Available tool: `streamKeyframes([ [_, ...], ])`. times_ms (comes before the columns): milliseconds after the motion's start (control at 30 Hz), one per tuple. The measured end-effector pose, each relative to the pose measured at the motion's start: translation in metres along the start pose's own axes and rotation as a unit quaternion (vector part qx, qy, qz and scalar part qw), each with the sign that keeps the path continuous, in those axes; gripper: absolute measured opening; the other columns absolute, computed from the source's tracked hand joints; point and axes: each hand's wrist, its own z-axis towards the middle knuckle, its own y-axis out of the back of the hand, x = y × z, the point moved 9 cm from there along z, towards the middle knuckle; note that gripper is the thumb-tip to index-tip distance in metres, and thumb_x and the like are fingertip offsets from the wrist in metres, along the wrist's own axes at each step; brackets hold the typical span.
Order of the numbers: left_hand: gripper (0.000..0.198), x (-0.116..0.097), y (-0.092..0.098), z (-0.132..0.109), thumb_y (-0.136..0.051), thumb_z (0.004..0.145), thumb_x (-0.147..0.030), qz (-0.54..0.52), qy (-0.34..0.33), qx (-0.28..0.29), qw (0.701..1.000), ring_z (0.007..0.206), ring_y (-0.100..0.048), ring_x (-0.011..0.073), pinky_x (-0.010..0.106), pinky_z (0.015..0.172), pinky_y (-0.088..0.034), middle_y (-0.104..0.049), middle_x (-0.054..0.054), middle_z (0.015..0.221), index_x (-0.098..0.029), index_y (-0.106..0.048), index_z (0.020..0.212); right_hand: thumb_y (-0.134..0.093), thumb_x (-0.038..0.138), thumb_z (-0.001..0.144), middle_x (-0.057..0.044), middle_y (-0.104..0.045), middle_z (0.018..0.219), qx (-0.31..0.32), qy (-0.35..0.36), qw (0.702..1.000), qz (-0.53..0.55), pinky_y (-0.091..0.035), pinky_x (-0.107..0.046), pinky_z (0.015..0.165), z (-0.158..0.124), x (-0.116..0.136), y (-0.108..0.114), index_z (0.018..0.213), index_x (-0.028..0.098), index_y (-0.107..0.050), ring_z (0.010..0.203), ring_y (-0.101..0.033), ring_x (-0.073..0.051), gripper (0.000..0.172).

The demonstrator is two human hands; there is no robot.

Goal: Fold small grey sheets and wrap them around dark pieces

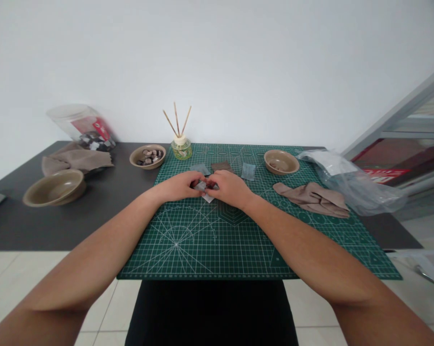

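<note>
Over the green cutting mat [202, 259], my left hand [179, 186] and my right hand [233, 187] meet with bent fingers. Both pinch a small light-grey piece [208, 197], thin like cloth or paper; most of it is hidden by the fingertips. Just beyond them lie a blue-grey cloth square [201, 168], partly covered by my left hand, and a brown cloth square [222, 166]. A pale blue cloth square [248, 171] lies a little to the right.
Left: a bowl of dark, round pieces [148, 157], a larger bowl [55, 188], brown cloth [76, 161] and a tipped clear jar [72, 115]. A reed diffuser [181, 147] stands at the back. Right: a bowl [281, 162], crumpled brown cloth [315, 198] and a plastic bag [357, 185].
</note>
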Motion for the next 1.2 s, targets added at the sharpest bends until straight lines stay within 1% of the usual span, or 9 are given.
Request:
streamKeyframes([
  [200, 0.035, -0.0007, 0.0005, -0.0007, -0.066, 0.079, -0.041, -0.001, -0.006, -0.001, 1.0, 0.073, -0.046, 0.0164, 0.03, 0.069, -0.035, -0.051, -0.001, 0.08, -0.018, -0.066, 0.105, -0.073, 0.036, 0.089, -0.006, -0.071, 0.104, 0.002, 0.004, 1.0, 0.014, -0.04, -0.03, 0.076, -0.0041, -0.0005, 0.0006, 0.097, 0.019, -0.073, 0.097, -0.063, -0.021, 0.018],
  [300, 0.034, -0.0005, -0.0002, -0.0005, -0.064, 0.079, -0.04, -0.003, -0.007, 0.001, 1.0, 0.072, -0.046, 0.0165, 0.03, 0.068, -0.034, -0.051, -0.001, 0.08, -0.017, -0.065, 0.104, -0.071, 0.031, 0.089, -0.006, -0.07, 0.105, -0.009, 0.003, 1.0, 0.021, -0.04, -0.029, 0.075, -0.0056, -0.0026, 0.0025, 0.106, 0.019, -0.072, 0.095, -0.063, -0.02, 0.021],
  [367, 0.029, -0.0002, 0.0008, -0.0004, -0.064, 0.079, -0.041, 0.004, -0.005, -0.005, 1.0, 0.072, -0.046, 0.0163, 0.03, 0.068, -0.033, -0.05, -0.001, 0.079, -0.017, -0.063, 0.096, -0.07, 0.028, 0.09, -0.005, -0.068, 0.106, -0.016, 0.012, 0.999, 0.037, -0.04, -0.029, 0.078, -0.006, -0.0027, 0.0046, 0.112, 0.02, -0.072, 0.093, -0.063, -0.019, 0.024],
  [433, 0.026, -0.0003, 0.0015, -0.0004, -0.065, 0.079, -0.041, 0.012, -0.005, -0.009, 1.0, 0.072, -0.045, 0.0163, 0.03, 0.068, -0.033, -0.049, -0.001, 0.079, -0.018, -0.061, 0.092, -0.068, 0.028, 0.093, -0.005, -0.067, 0.105, -0.016, 0.02, 0.998, 0.051, -0.041, -0.029, 0.08, -0.0057, -0.0031, 0.0059, 0.113, 0.021, -0.074, 0.092, -0.063, -0.018, 0.022],
  [600, 0.035, 0.0003, 0.0004, -0.0005, -0.065, 0.08, -0.043, 0.008, -0.003, -0.002, 1.0, 0.073, -0.047, 0.0169, 0.031, 0.07, -0.035, -0.051, -0.001, 0.08, -0.018, -0.066, 0.105, -0.069, 0.033, 0.096, -0.006, -0.07, 0.1, 0.005, 0.026, 0.998, 0.06, -0.04, -0.028, 0.082, -0.0022, -0.0066, 0.0025, 0.105, 0.018, -0.075, 0.092, -0.063, -0.018, 0.019],
  [767, 0.038, 0.0012, 0.0002, 0.0004, -0.065, 0.081, -0.045, 0.013, -0.004, -0.005, 1.0, 0.073, -0.047, 0.0167, 0.03, 0.069, -0.035, -0.052, -0.001, 0.08, -0.018, -0.067, 0.107, -0.07, 0.039, 0.096, -0.006, -0.074, 0.1, 0.01, 0.026, 0.998, 0.063, -0.039, -0.029, 0.078, -0.0016, -0.0076, 0.0009, 0.108, 0.017, -0.073, 0.093, -0.065, -0.019, 0.026],
  [900, 0.037, -0.0013, 0.0008, -0.0008, -0.066, 0.081, -0.043, 0.018, -0.005, -0.002, 1.0, 0.074, -0.048, 0.0167, 0.03, 0.069, -0.036, -0.054, -0.001, 0.082, -0.017, -0.067, 0.107, -0.073, 0.03, 0.089, -0.004, -0.074, 0.095, 0.014, 0.014, 0.997, 0.069, -0.039, -0.028, 0.072, -0.0042, -0.0067, 0.0031, 0.107, 0.017, -0.073, 0.084, -0.064, -0.018, 0.022],
  [1033, 0.038, -0.0034, 0.002, -0.0022, -0.066, 0.082, -0.043, 0.021, -0.002, -0.001, 1.0, 0.075, -0.048, 0.017, 0.029, 0.07, -0.036, -0.054, -0.001, 0.082, -0.019, -0.067, 0.11, -0.073, 0.026, 0.089, -0.004, -0.074, 0.095, 0.014, 0.011, 0.996, 0.082, -0.041, -0.027, 0.076, -0.0044, -0.0063, 0.0028, 0.1, 0.016, -0.074, 0.087, -0.065, -0.018, 0.015],
  [1200, 0.036, -0.0019, 0.0008, -0.0009, -0.066, 0.082, -0.043, 0.019, -0.005, 0.0, 1.0, 0.073, -0.047, 0.0166, 0.029, 0.069, -0.035, -0.053, -0.001, 0.081, -0.017, -0.067, 0.107, -0.073, 0.026, 0.091, -0.005, -0.075, 0.097, 0.007, 0.004, 0.995, 0.097, -0.043, -0.028, 0.079, -0.0024, -0.0059, -0.0016, 0.102, 0.017, -0.076, 0.09, -0.066, -0.018, 0.015],
])
